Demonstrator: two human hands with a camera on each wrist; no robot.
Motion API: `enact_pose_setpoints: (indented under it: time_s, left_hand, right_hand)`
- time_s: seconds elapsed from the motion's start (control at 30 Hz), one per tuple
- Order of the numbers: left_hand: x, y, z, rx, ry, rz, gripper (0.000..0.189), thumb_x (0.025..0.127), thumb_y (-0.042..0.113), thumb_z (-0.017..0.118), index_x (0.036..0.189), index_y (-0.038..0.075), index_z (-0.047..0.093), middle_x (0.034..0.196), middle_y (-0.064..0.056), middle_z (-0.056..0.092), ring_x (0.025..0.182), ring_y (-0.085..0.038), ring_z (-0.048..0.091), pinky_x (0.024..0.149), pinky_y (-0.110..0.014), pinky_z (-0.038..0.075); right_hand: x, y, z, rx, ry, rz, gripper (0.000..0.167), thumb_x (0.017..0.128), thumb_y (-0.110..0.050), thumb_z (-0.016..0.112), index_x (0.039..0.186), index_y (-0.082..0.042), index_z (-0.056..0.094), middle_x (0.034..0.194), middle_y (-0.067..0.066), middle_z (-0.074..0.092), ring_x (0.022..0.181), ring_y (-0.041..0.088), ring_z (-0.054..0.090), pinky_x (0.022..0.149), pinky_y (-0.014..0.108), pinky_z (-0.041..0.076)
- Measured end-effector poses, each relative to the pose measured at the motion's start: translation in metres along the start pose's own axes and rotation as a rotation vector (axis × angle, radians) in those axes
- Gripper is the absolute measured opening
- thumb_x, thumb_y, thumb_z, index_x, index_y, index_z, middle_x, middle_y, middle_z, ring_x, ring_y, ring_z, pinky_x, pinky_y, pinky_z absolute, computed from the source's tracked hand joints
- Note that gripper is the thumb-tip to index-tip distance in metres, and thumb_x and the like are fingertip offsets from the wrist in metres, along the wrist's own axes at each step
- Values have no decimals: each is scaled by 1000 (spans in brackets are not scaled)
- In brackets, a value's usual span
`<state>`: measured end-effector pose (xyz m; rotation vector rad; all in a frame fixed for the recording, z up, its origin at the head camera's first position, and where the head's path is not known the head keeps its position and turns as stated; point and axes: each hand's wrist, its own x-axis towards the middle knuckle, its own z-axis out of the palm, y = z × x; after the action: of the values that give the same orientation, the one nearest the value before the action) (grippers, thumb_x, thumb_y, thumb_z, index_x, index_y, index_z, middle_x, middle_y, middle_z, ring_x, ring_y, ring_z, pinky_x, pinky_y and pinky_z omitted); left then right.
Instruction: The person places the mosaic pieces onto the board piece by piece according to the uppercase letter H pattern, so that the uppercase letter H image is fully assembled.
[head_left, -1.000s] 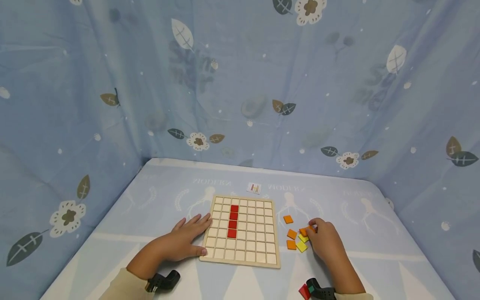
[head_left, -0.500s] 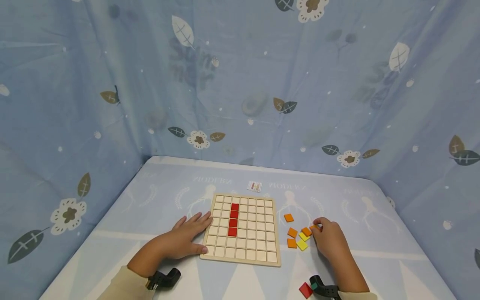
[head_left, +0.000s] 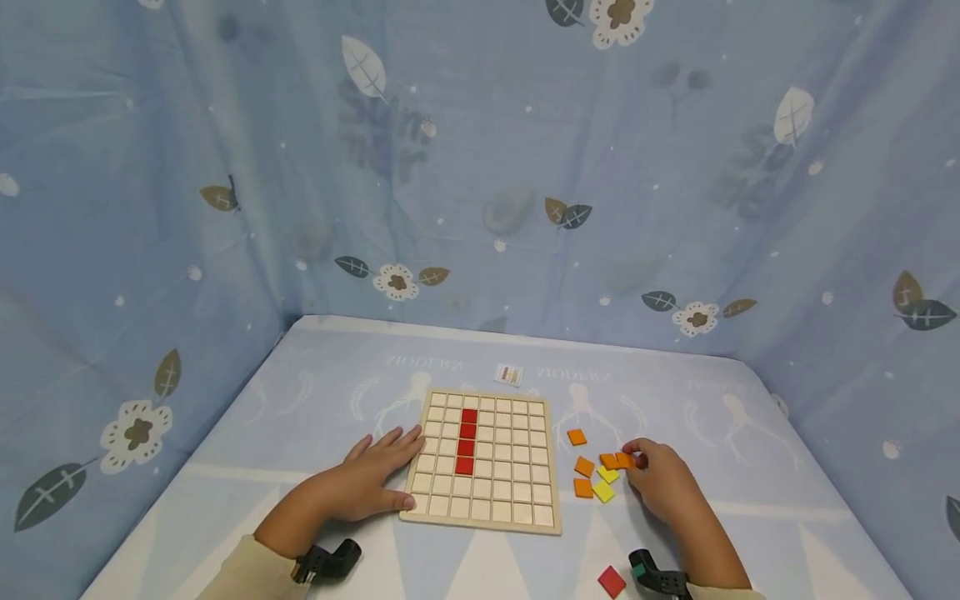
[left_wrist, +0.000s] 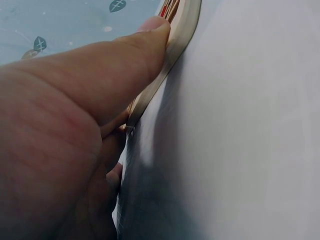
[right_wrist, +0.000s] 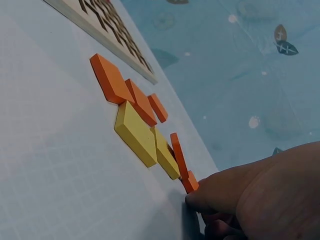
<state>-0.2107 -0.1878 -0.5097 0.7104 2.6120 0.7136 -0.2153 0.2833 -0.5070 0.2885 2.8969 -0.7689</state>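
Observation:
A wooden grid board (head_left: pixel 517 527) lies on the table, with a column of several red tiles (head_left: pixel 466 447) set in its cells. My left hand (head_left: pixel 371 479) rests spread on the board's left edge; in the left wrist view its thumb (left_wrist: pixel 125 65) lies along the rim. To the right of the board, my right hand (head_left: pixel 660 479) pinches an orange tile (head_left: pixel 625 460) at the edge of a small group of tiles. In the right wrist view the thumb (right_wrist: pixel 215 192) touches that orange tile (right_wrist: pixel 190 182); the other fingers are mostly hidden.
Beside the right hand lie loose orange tiles (head_left: pixel 583 488) and two yellow tiles (head_left: pixel 603 492). A red tile (head_left: pixel 611 582) sits near the right wrist's camera (head_left: pixel 656 575). Behind the board is a small printed card (head_left: pixel 509 376). Patterned curtain (head_left: pixel 480 167) surrounds the table.
My right hand has shifted slightly right with the orange tile at its fingertips, then turned it a little. The red tile near the wrist is more exposed. The left hand stays put.

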Motion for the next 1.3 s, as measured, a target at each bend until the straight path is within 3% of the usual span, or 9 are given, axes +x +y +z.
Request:
enact_pose_setpoints:
  time_s: [0.2, 0.4, 0.5, 0.67, 0.8, 1.03, 1.3]
  left_hand:
    - [0, 1, -1, -6, 7, -12, 98, 92, 56, 74, 169, 21, 23, 177, 2, 15, 164, -35, 6, 125, -69, -4]
    - [2, 3, -2, -16, -6, -17, 97, 93, 55, 73, 169, 21, 24, 177, 2, 14, 164, -34, 5, 125, -68, -5]
    - [1, 1, -1, -23, -4, -15, 98, 92, 55, 74, 169, 21, 24, 177, 3, 14, 164, -34, 6, 125, -68, -5]
    - [0, 0, 1, -28, -7, -15, 99, 92, 56, 73, 169, 22, 22, 177, 3, 14, 164, -34, 5, 124, -68, -5]
    - [0, 1, -1, -32, -4, -7, 98, 93, 55, 73, 169, 21, 22, 177, 2, 14, 164, -35, 5, 125, -68, -5]
    - [2, 3, -1, -28, -1, -7, 97, 93, 54, 73, 169, 22, 22, 177, 3, 13, 164, -33, 5, 125, -66, -5]
    - [0, 0, 0, -9, 4, -1, 97, 93, 55, 73, 169, 21, 23, 177, 2, 13, 164, -34, 5, 125, -67, -5]
  right_hand:
    - [-4, 1, -6, 13, -11, -8, 38, 94, -11, 73, 131, -5, 64, 93, 9, 56, 84, 24, 53, 69, 32, 48]
    - [-17, -1, -10, -16, -144, -47, 31, 86, -20, 86, 107, -13, 65, 87, 6, 54, 77, 22, 51, 64, 34, 40]
    - [-24, -6, -8, -34, -202, -87, 37, 80, -26, 92, 102, -16, 64, 85, 6, 54, 76, 21, 51, 64, 35, 39]
    - [-30, -15, -6, -53, -232, -124, 36, 79, -23, 93, 100, -16, 65, 83, 6, 54, 75, 21, 50, 65, 35, 38]
    - [-37, -17, -14, -78, -273, -83, 37, 78, -25, 93, 100, -16, 65, 85, 6, 55, 77, 20, 52, 65, 34, 40]
    - [-60, -11, -26, -128, -436, 0, 46, 74, -29, 95, 104, -18, 62, 92, 5, 57, 83, 22, 54, 69, 38, 45]
    - [-86, -12, -11, -114, -485, -74, 51, 67, -29, 99, 102, -26, 62, 94, 1, 56, 86, 20, 54, 77, 41, 48]
